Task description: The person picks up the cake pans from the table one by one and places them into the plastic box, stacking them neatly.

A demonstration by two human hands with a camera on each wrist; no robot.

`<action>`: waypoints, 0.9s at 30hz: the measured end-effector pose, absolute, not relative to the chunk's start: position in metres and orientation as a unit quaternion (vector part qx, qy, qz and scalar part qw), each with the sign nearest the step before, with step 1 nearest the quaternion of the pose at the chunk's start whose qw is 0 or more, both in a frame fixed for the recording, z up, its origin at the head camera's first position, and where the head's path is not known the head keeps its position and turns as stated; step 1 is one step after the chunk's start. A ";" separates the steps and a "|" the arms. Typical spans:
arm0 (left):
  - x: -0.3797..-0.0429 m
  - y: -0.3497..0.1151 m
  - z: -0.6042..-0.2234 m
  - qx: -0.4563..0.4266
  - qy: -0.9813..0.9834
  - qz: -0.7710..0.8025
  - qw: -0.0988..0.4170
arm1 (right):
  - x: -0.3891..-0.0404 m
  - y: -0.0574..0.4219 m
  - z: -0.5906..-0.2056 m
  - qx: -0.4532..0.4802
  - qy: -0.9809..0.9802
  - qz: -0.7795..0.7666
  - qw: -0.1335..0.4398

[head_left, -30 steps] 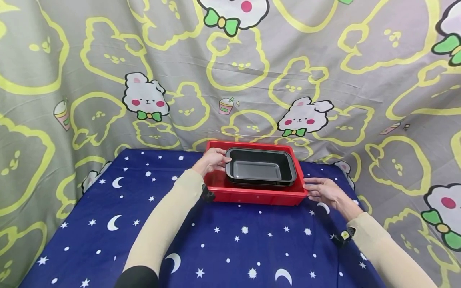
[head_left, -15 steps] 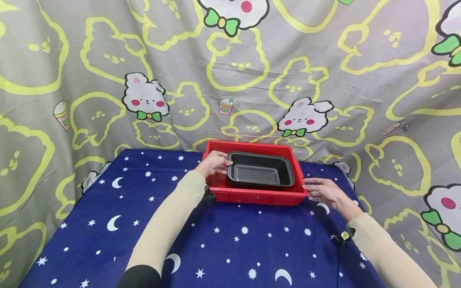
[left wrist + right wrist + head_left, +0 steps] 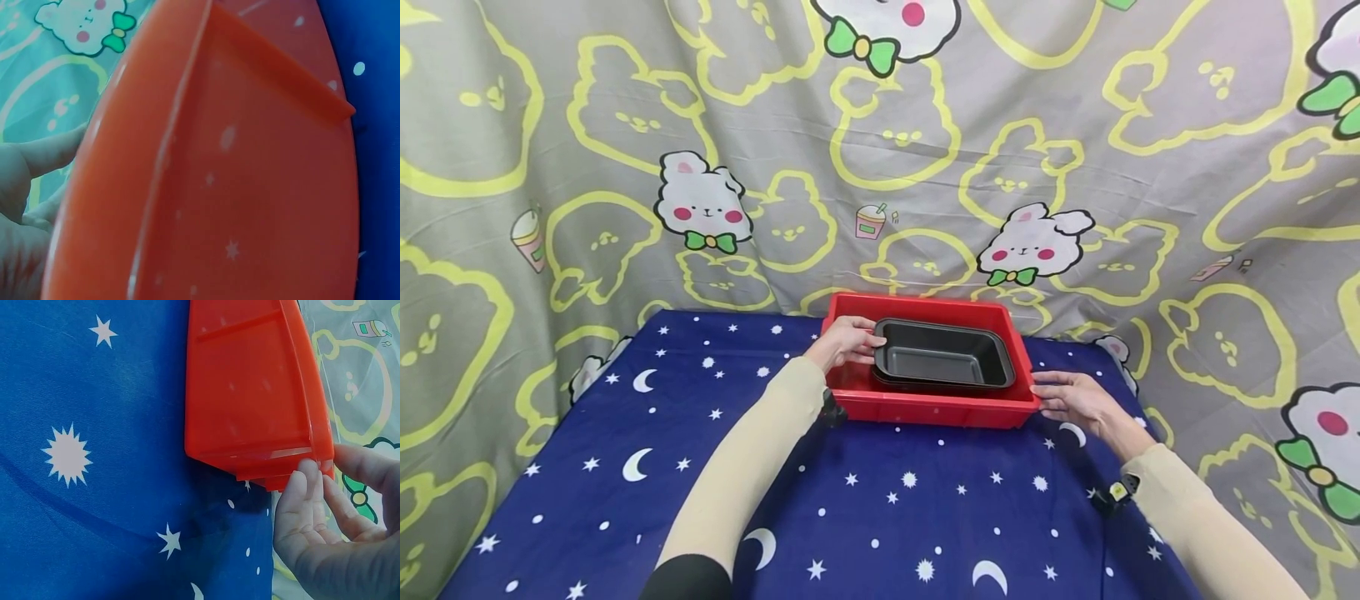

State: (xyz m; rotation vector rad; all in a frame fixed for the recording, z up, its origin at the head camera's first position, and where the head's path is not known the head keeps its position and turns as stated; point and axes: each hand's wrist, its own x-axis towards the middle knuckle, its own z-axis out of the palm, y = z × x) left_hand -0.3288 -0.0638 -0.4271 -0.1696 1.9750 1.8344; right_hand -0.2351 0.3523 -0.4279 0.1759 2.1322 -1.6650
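Observation:
A dark loaf pan lies inside a red plastic bin at the back of the table. My left hand holds the pan's left rim, thumb over the edge and fingers below. A second dark rim shows close under the pan's front edge; I cannot tell whether it is another pan. In the left wrist view the bin wall hides most of that hand. At the bin's front right corner, my right hand grips the rim between thumb and fingers.
A dark blue cloth with white stars and moons covers the table. Just behind the bin hangs a grey curtain with yellow outlines and rabbit prints.
The loaf pan has sunk slightly and levelled within the bin, its far rim now lower in the view. My left hand moved down with it. My right hand stayed at the corner.

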 end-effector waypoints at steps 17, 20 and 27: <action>-0.320 -0.069 -0.419 -0.067 0.742 0.630 0.219 | -0.234 0.352 -0.428 0.067 0.764 -0.606 0.212; -0.317 -0.071 -0.416 -0.064 0.739 0.633 0.222 | -0.235 0.351 -0.429 0.068 0.766 -0.603 0.212; -0.315 -0.080 -0.407 -0.054 0.731 0.647 0.211 | -0.235 0.353 -0.428 0.069 0.770 -0.598 0.213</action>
